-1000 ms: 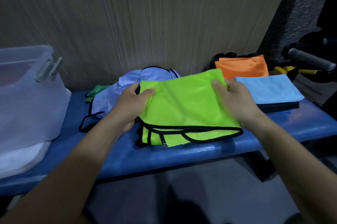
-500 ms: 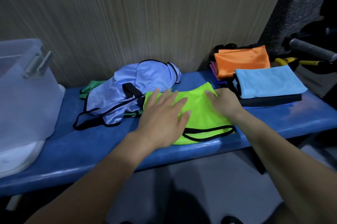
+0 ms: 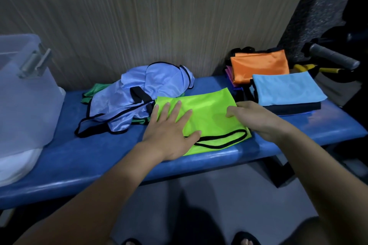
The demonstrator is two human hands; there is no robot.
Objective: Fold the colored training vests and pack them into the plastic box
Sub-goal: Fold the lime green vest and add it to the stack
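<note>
A neon green vest (image 3: 209,115) with black trim lies folded on the blue bench (image 3: 99,161). My left hand (image 3: 171,131) lies flat on its left part with fingers spread. My right hand (image 3: 256,119) rests on the vest's right edge, fingers bent on the cloth. A crumpled lavender vest (image 3: 139,97) lies to the left over a green vest (image 3: 95,91). Folded orange (image 3: 260,65) and light blue (image 3: 286,87) vests sit in stacks at the right. The clear plastic box (image 3: 23,93) stands at the far left.
A wood-grain wall runs behind the bench. A grey handle grip (image 3: 334,57) and yellow-handled tools (image 3: 314,68) lie at the far right. A white lid (image 3: 16,165) sits under the box. The floor and my feet (image 3: 245,239) show below the bench's front edge.
The green vest went from held up between both hands to lying folded smaller on the bench. My left hand now lies flat on it and my right hand sits at its right edge.
</note>
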